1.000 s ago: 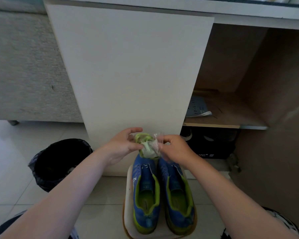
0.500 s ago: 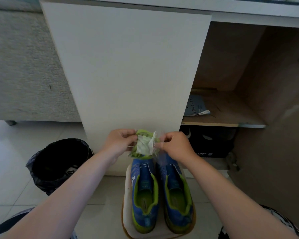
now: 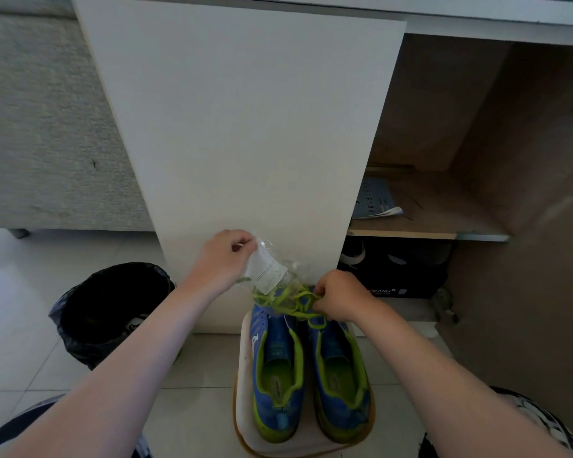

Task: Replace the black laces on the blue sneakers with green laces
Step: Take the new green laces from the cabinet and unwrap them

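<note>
Two blue sneakers with green lining, the left sneaker point(image 3: 277, 375) and the right sneaker point(image 3: 339, 375), stand side by side on a small white stool point(image 3: 245, 365), toes away from me, with no laces in them. Above their toes my left hand point(image 3: 222, 262) pinches the top of a clear plastic bag point(image 3: 267, 271) with a white label. My right hand point(image 3: 338, 295) grips the green laces point(image 3: 291, 300), which hang half out of the bag's lower end. No black laces are in view.
A black-lined waste bin point(image 3: 113, 309) stands on the tiled floor to the left. Straight ahead is a white cabinet door point(image 3: 245, 127). To the right an open cabinet holds a booklet point(image 3: 374, 200) on a shelf and a black shoebox point(image 3: 394, 269) below.
My left hand has lifted the bag up and to the left. My right hand has moved down and right, drawing the green laces out of the bag.
</note>
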`<state>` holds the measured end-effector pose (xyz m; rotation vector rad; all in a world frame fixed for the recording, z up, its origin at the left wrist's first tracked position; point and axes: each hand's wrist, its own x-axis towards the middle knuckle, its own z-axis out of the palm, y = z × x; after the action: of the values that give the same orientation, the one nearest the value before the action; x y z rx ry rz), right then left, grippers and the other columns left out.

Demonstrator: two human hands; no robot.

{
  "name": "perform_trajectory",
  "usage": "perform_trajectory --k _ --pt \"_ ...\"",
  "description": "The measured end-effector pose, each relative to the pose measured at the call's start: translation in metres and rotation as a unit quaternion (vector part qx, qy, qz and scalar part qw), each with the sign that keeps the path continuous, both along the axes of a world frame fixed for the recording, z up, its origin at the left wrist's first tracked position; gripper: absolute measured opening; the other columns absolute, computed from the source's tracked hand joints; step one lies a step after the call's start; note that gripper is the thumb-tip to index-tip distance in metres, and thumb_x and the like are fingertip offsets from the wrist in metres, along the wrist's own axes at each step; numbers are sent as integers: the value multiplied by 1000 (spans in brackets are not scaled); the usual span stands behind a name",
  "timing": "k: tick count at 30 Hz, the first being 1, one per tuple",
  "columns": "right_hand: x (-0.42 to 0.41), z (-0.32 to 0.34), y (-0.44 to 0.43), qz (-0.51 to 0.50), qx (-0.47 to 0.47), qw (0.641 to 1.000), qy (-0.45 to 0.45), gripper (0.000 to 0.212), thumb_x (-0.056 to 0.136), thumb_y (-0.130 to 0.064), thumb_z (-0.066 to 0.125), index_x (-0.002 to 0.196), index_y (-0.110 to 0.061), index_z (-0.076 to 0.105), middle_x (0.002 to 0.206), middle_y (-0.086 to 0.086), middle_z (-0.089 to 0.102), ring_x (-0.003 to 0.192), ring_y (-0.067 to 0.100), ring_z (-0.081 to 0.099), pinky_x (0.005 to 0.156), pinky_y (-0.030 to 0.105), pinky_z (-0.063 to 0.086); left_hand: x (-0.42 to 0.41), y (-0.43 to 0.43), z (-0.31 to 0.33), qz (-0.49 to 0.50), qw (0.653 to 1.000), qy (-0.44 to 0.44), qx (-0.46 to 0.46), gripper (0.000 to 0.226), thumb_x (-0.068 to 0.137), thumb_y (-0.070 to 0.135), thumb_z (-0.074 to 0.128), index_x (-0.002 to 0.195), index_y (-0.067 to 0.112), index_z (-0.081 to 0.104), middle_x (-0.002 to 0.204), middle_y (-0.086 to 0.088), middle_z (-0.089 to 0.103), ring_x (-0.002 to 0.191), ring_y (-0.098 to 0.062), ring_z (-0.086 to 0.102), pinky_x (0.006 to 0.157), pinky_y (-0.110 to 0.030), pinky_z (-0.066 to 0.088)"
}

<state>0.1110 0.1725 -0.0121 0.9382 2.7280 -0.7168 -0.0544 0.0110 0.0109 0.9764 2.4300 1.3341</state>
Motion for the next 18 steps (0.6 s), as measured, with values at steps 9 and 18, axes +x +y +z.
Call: perform_trajectory --k 9,18 --pt "-9 18 -11 -8 -76 980 184 58 86 -22 67 141 -26 49 129 -4 55 116 14 55 90 26 45 21 11 5 -141 989 48 -15 21 98 26 58 115 34 67 102 20 70 93 15 59 83 -11 45" --pt "-16 7 1 -90 -101 956 261 13 93 -25 67 80 -31 68 81 -12 67 71 11 63 73 31 54 4 4 7 -111 980 71 -150 14 91 38 65 88 25 71 89 12 71 82 -6 67 79 -29 52"
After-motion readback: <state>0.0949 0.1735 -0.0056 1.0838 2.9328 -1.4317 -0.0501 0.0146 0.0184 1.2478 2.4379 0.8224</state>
